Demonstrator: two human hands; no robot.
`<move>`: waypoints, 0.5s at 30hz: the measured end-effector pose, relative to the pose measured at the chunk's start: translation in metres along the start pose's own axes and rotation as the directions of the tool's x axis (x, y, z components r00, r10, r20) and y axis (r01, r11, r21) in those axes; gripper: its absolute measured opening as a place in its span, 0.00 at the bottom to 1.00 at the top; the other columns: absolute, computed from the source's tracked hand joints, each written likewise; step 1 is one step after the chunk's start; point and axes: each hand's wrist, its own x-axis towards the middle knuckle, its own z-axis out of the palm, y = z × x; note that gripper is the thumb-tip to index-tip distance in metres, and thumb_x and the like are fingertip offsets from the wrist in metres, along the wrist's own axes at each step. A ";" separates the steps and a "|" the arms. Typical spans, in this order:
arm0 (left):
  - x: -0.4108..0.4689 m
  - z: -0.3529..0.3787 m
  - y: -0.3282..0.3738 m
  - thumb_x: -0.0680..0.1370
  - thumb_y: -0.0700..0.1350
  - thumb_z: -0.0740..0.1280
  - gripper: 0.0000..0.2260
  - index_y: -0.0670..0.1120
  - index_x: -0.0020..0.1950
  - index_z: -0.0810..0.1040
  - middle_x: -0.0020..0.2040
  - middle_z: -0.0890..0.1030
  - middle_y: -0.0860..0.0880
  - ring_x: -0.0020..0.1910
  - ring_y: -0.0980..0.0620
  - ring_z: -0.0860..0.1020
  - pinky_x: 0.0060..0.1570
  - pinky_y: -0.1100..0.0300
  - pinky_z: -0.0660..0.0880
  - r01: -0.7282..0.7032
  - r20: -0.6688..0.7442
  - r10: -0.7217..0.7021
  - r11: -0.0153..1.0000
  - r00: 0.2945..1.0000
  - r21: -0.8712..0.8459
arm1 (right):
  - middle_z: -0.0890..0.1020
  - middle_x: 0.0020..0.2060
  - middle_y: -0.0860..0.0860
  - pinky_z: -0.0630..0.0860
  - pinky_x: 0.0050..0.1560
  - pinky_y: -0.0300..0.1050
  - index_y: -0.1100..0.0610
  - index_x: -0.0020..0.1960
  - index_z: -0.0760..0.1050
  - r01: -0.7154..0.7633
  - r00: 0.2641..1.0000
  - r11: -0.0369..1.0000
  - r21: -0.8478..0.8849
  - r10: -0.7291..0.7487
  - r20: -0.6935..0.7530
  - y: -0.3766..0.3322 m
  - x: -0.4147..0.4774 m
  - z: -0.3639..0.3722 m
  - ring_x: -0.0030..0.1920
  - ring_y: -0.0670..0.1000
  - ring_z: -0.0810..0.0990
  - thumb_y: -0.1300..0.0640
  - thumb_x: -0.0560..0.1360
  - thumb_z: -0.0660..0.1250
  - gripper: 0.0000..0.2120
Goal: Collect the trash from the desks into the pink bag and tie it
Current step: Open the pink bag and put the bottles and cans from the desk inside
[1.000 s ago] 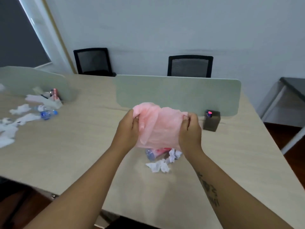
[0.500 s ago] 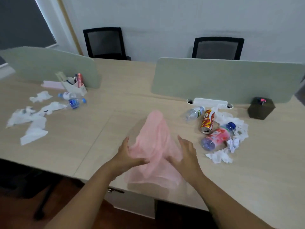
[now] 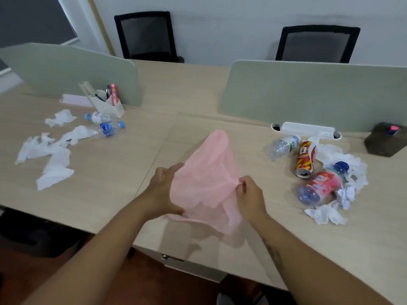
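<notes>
Both hands grasp the thin crumpled pink plastic bag [image 3: 204, 179] near the desk's [image 3: 110, 172] front edge: left hand [image 3: 164, 191] gripping its left side, right hand [image 3: 250, 194] pinching its right.

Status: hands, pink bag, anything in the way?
Left hand grips thin pink plastic bag, right hand pinches its other edge. Bag limp over light wood desk, looks empty. Red-and-yellow drink can, crumpled white tissues off to the right; nothing blocking.

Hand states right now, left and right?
Left hand: closed, gripping the pink bag at its left edge.
Right hand: closed, pinching the pink bag's right side.
</notes>
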 end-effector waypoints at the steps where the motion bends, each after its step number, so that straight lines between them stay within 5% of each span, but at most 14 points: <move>1: 0.005 -0.005 -0.002 0.63 0.49 0.82 0.48 0.61 0.76 0.58 0.63 0.60 0.50 0.61 0.50 0.67 0.59 0.58 0.70 -0.027 -0.035 0.031 0.993 0.999 0.118 | 0.82 0.46 0.59 0.72 0.44 0.50 0.59 0.51 0.76 -0.003 1.000 1.000 0.023 0.004 -0.030 -0.007 0.014 -0.005 0.46 0.59 0.79 0.65 0.77 0.59 0.08; 3: 0.016 -0.015 -0.006 0.71 0.45 0.76 0.29 0.56 0.68 0.69 0.60 0.66 0.48 0.54 0.46 0.74 0.49 0.56 0.74 -0.044 -0.198 0.076 0.986 0.977 0.162 | 0.82 0.51 0.58 0.72 0.49 0.50 0.58 0.56 0.75 -0.005 0.997 0.998 0.067 0.011 -0.081 -0.021 0.038 -0.012 0.51 0.59 0.79 0.64 0.78 0.58 0.11; 6: 0.037 -0.031 0.001 0.78 0.48 0.67 0.02 0.53 0.47 0.74 0.47 0.77 0.49 0.43 0.44 0.77 0.40 0.52 0.74 0.010 -0.391 -0.013 1.000 0.920 -0.010 | 0.74 0.64 0.58 0.68 0.65 0.52 0.58 0.68 0.70 0.141 0.983 0.988 0.056 -0.133 -0.130 -0.046 0.058 -0.013 0.64 0.60 0.72 0.62 0.76 0.62 0.21; 10: 0.064 -0.043 0.020 0.78 0.56 0.61 0.13 0.51 0.37 0.69 0.34 0.77 0.51 0.36 0.44 0.76 0.37 0.53 0.74 0.014 -0.441 -0.043 0.997 0.896 -0.070 | 0.43 0.78 0.54 0.43 0.75 0.54 0.46 0.78 0.41 0.469 0.878 0.803 -0.368 -0.378 0.295 -0.074 0.050 0.023 0.77 0.56 0.41 0.33 0.64 0.70 0.55; 12: 0.078 -0.049 0.026 0.75 0.58 0.61 0.13 0.50 0.37 0.70 0.32 0.76 0.52 0.35 0.45 0.76 0.34 0.54 0.72 -0.065 -0.446 0.054 0.998 0.893 -0.009 | 0.47 0.78 0.53 0.44 0.75 0.58 0.44 0.78 0.42 0.458 0.889 0.716 -0.526 -0.380 0.258 -0.079 0.048 0.044 0.77 0.59 0.43 0.35 0.67 0.69 0.51; 15: 0.101 -0.072 0.015 0.73 0.54 0.67 0.06 0.54 0.40 0.73 0.35 0.77 0.54 0.36 0.46 0.76 0.32 0.57 0.69 -0.132 -0.424 0.192 0.977 0.885 0.167 | 0.71 0.65 0.54 0.65 0.63 0.55 0.50 0.68 0.71 0.190 0.954 0.898 -0.397 -0.264 -0.142 -0.090 0.068 0.048 0.64 0.62 0.70 0.60 0.71 0.68 0.26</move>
